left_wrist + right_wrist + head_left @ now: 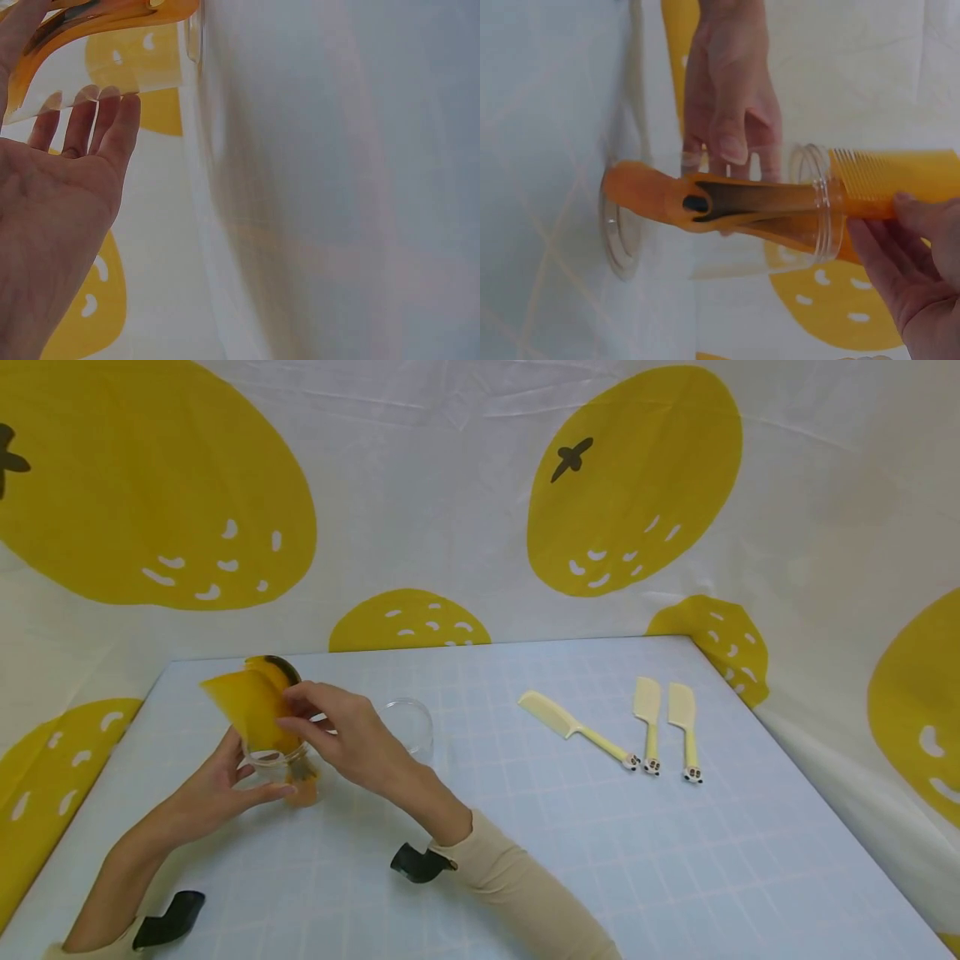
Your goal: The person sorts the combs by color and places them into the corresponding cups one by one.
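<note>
The clear plastic jar (279, 758) stands upright on the pale blue gridded tabletop (525, 860), near its left end, and everything here turns on how the wide orange plastic comb (251, 708) sits in it. The comb's long axis runs down through the jar's mouth: its handle end reaches the bottom of the jar, as the right wrist view shows (705, 204), while the toothed blade sticks out above the rim, leaning a little away from the jar toward the far left.

The right hand (352, 739) comes in from the jar's right side, and its fingers (911, 225) pinch the toothed blade just outside the jar's mouth. The left hand (225, 781) is on the jar's near left side; its fingers (731, 142) lie fairly straight along the clear wall, the thumb at the jar's near side, steadying rather than clamping. Both hands are at the jar, but only the right one has the comb.

A second clear plastic jar (408, 727) stands just to the right of the first, behind the right hand. Well to the right of the jar, apart from both hands, lie a pale yellow comb (573, 727) and two pale yellow spatula-like tools (648, 718) (684, 722), side by side, handles pointing toward the person.
</note>
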### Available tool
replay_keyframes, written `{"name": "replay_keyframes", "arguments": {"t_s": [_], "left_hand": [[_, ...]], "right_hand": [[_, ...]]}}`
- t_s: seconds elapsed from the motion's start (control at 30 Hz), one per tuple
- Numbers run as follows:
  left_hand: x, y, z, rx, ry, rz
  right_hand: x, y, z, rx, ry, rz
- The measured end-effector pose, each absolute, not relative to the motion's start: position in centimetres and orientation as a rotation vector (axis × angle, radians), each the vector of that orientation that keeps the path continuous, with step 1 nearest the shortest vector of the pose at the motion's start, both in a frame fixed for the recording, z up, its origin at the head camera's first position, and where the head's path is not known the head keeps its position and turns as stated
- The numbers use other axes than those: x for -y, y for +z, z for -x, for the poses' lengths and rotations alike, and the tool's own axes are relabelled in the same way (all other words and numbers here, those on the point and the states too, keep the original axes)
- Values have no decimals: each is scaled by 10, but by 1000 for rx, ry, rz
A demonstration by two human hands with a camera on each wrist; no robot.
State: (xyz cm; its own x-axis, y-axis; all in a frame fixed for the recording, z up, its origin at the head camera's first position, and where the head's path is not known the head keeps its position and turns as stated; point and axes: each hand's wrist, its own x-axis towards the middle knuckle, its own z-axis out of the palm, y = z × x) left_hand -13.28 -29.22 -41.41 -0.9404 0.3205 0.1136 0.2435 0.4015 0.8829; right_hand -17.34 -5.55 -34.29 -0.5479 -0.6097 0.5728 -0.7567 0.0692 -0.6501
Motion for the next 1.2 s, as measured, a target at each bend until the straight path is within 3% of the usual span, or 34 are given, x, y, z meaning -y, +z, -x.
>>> {"name": "replay_keyframes", "arguments": {"t_s": [0.33,0.6,1.2], "left_hand": [[292,-413,131,-2573,1590,-526],[293,-415,129,-2606,1543,-494],[293,-416,129,-2604,1549,-473]], "right_hand": [[57,-348,172,2225,1352,-1420],[56,-348,170,2370,1119,-1269],[47,-341,166,2405,1124,-1256]]}}
